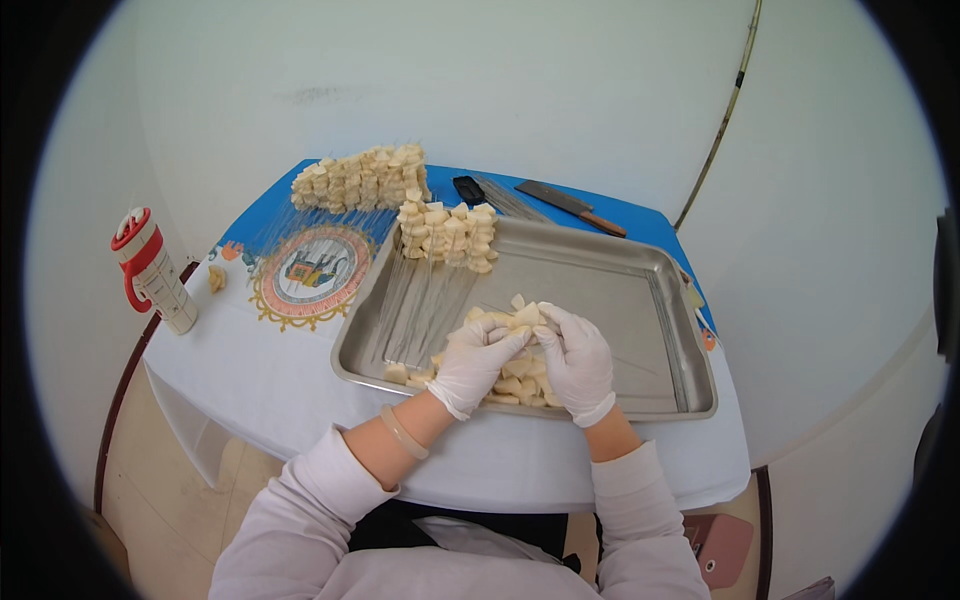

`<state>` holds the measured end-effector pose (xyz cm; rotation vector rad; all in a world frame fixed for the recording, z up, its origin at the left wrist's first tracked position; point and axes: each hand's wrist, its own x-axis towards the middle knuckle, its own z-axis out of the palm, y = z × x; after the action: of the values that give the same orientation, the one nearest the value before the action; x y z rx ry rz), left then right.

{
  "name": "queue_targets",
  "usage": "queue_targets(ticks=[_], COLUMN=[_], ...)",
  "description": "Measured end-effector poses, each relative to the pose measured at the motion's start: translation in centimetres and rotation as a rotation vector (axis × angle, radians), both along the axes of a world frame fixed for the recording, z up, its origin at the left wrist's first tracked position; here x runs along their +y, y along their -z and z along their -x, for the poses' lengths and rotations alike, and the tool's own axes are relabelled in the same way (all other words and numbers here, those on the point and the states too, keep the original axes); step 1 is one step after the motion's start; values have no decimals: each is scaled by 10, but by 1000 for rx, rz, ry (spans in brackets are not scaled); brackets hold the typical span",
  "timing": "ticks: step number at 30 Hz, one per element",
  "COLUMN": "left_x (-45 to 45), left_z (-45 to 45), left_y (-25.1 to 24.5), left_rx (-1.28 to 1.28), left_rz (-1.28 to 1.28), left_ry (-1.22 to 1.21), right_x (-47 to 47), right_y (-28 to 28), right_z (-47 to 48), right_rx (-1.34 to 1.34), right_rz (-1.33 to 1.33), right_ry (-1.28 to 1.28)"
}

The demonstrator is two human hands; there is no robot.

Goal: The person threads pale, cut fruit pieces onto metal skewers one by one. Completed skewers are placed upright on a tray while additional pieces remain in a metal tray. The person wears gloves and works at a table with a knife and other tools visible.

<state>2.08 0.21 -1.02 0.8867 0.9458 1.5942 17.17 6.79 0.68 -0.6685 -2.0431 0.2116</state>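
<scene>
My left hand (480, 356) and my right hand (576, 356), both in white gloves, meet over a metal tray (600, 401). Between their fingertips they hold pale food slices (528, 315), with a thin skewer partly visible to their left. Below the hands lies a heap of loose pale slices (525, 382) along the tray's near side. Several skewers threaded with pale slices (450, 236) rest at the tray's far left corner, their bare ends towards me. A larger pile of threaded skewers (360, 180) sits beyond the tray on the left.
A cleaver (559, 199) with a wooden handle lies behind the tray, beside bare skewers (510, 201) and a small black container (469, 190). More bare skewers (666, 337) lie along the tray's right side. A red and white bottle (156, 270) stands at the table's left edge.
</scene>
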Motion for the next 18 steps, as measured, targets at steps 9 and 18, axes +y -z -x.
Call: queue_targets(ticks=[9, 18], left_x=[4, 11], left_z=[10, 21], left_y=[-4, 1], left_rx=[126, 511], left_rz=[-52, -178], left_ry=[-47, -450], right_x=[2, 9], right_y=[-1, 0], right_z=[-1, -2], right_rx=[73, 155], right_rz=[-18, -120], right_ry=[12, 170])
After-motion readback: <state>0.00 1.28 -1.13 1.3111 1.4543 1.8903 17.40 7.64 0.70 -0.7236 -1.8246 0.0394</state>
